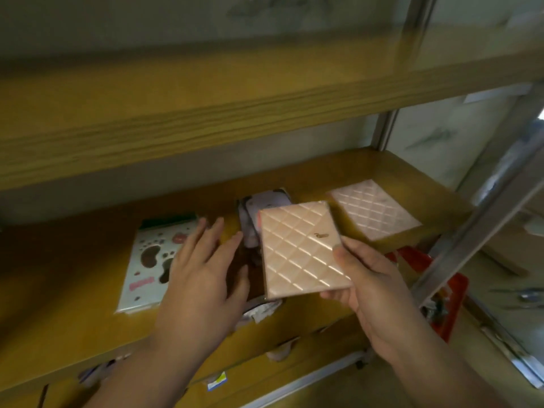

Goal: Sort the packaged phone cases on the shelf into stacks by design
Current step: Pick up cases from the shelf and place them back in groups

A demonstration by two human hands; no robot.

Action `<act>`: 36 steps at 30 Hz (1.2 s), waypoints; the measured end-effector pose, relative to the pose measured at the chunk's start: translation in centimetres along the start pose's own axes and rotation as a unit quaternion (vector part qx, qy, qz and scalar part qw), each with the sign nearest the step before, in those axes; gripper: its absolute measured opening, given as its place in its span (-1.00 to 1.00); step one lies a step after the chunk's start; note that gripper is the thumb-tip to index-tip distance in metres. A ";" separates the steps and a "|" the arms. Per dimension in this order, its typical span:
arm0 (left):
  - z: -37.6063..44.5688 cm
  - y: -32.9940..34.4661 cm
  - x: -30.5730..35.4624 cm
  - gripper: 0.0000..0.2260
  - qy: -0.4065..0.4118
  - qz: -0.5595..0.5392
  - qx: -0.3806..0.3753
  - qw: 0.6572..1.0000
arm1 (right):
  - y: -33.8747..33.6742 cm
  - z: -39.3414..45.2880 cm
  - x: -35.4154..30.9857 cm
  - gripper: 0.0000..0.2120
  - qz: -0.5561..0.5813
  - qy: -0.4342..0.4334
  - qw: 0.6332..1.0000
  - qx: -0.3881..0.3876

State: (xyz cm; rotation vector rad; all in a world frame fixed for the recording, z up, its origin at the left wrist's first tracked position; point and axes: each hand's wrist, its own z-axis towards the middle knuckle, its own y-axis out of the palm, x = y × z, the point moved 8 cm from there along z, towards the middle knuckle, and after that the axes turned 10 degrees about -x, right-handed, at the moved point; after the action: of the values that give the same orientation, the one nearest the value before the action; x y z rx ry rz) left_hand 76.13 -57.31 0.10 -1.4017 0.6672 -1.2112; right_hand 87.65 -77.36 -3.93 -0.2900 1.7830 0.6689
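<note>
My right hand (368, 287) grips a pink quilted packaged case (303, 248) by its lower right corner and holds it above the shelf (73, 290). A matching pink quilted case (375, 209) lies flat at the shelf's right end. On the left lies a white case with brown paw prints (147, 260). My left hand (206, 275) hovers with fingers spread over the right edge of that case and a pile of mixed cases (259, 213) in the middle, which the held case partly hides.
An upper wooden shelf board (206, 113) overhangs close above. Grey metal uprights (385, 134) stand at the right. A red bin (444, 298) sits below right. More packets poke out of the lower shelf (276, 353).
</note>
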 end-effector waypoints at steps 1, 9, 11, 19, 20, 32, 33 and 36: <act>0.5 0.4 1.2 -0.52 0.009 -0.005 -0.001 1.000 | -1.4 0.4 -0.7 -0.75 -0.006 -0.006 1.000 0.003; 5.1 2.3 8.8 -0.54 0.022 0.002 0.009 1.000 | -14.3 4.2 -5.2 -0.80 -0.091 -0.020 0.994 0.063; 5.9 3.1 9.9 -0.53 0.010 0.009 0.002 1.000 | -17.0 5.4 -5.8 -0.84 -0.117 -0.006 0.991 0.072; 6.5 4.3 14.0 -0.54 -0.032 0.005 -0.001 0.999 | -19.2 9.7 -9.1 -0.59 -0.389 -0.014 0.920 0.042; 6.5 4.2 14.2 -0.54 -0.040 0.007 0.000 0.999 | -19.2 10.1 -9.3 -0.57 -0.431 -0.020 0.902 0.038; 5.3 4.4 14.5 -0.60 -0.059 0.042 0.013 0.997 | -14.6 8.0 -10.2 -0.60 -0.583 -0.124 0.801 -0.063; 5.1 4.2 14.4 -0.61 -0.060 0.046 0.015 0.997 | -13.4 7.6 -10.3 -0.60 -0.591 -0.146 0.789 -0.082; 4.0 3.6 13.4 -0.61 -0.074 0.064 0.014 0.995 | -9.8 6.4 -10.2 -0.59 -0.610 -0.205 0.756 -0.121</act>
State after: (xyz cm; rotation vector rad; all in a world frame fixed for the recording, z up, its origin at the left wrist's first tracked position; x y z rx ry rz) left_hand 84.87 -68.75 1.21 -1.3882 0.6246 -1.0029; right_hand 101.02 -83.04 1.57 -1.2431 0.7608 -0.0333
